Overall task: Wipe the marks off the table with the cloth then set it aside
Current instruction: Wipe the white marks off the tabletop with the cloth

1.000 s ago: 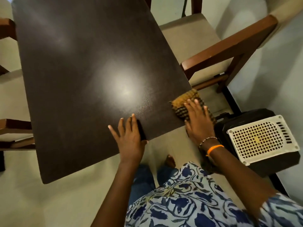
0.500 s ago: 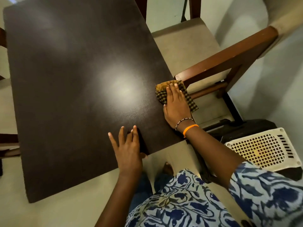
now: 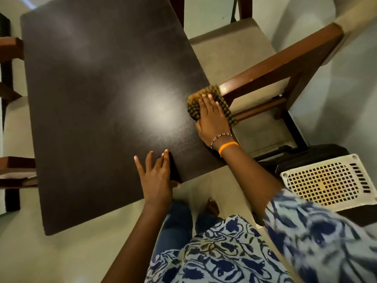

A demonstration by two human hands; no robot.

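Right hand pressing a cloth at the counter's right edge.

The right hand lies flat, fingers stretched narrow together, pinning the yellow-and-black checked cloth on the dark brown rectangular counter, part of the cloth hanging past the edge beside a brown wooden chair. The left hand rests open at the near edge, fingers spread flat, holding nothing.

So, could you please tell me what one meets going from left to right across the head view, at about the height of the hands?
Dark table → left hand flat at its near edge → right hand pressing the checked cloth → wooden chair → white perforated basket.
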